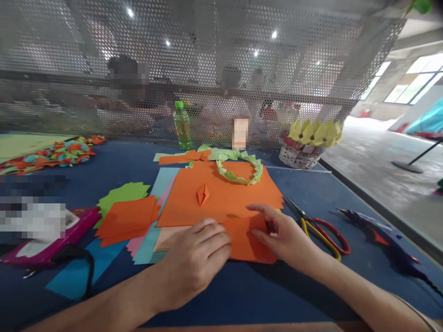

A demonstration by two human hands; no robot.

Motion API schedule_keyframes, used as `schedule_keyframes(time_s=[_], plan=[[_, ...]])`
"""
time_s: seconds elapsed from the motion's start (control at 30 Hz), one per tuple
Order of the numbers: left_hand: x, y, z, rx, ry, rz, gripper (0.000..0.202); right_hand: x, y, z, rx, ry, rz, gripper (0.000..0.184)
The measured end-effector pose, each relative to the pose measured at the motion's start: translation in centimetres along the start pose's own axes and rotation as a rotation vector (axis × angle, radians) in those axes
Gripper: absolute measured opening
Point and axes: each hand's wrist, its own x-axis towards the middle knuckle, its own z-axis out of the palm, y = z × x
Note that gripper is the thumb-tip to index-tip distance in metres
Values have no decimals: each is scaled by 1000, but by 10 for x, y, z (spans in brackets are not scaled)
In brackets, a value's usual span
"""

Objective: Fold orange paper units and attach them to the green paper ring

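A small orange sheet of paper (247,242) lies in front of me, partly over a larger orange sheet (228,193). At its left edge is my left hand (199,258), fingers curled and pressed together; the fingertips and thumb are hidden. On its right side my right hand (282,233) has index finger and thumb spread apart, the thumb resting on or just over the paper. A small folded orange paper piece (203,195) sits on the large sheet. Behind it lies a ring of folded light green paper (256,173).
Scissors (320,230) and a blue glue gun (384,240) lie on the right. Orange squares (128,219) and a magenta device with a cord (74,226) are at left. A green bottle (182,127) and a paper-covered basket (299,154) stand by the perforated metal screen (207,60).
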Motion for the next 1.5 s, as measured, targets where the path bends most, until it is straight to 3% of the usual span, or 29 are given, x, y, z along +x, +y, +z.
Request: schedule_keyframes(time_s=[0.1,0.2,0.27,0.37,0.43,0.67,0.9,1.17,1.5], plan=[[-1,2,5,-12,4,-48,19,-1,0,-1,-106,92,-140,41],[1,4,7,-61,11,-113,16,-7,-9,0,-194,154,-277,26],[3,6,8,-123,-2,-164,14,-12,-16,2,-213,110,-322,13],[6,10,10,-218,-16,-223,12,-19,-23,9,-248,-19,-366,15],[8,12,10,-257,-9,-231,11,-21,-23,13,-291,-74,-390,8],[5,11,8,-273,-54,-211,14,-24,-14,11,-321,-145,-416,19],[-2,8,6,-147,-20,-196,22,-24,-7,4,-448,-70,-487,32],[-5,11,10,-108,-14,-185,22,-24,-8,5,-404,-152,-365,4],[0,14,8,-97,43,-169,26,-18,-13,3,-210,-153,-160,14]])
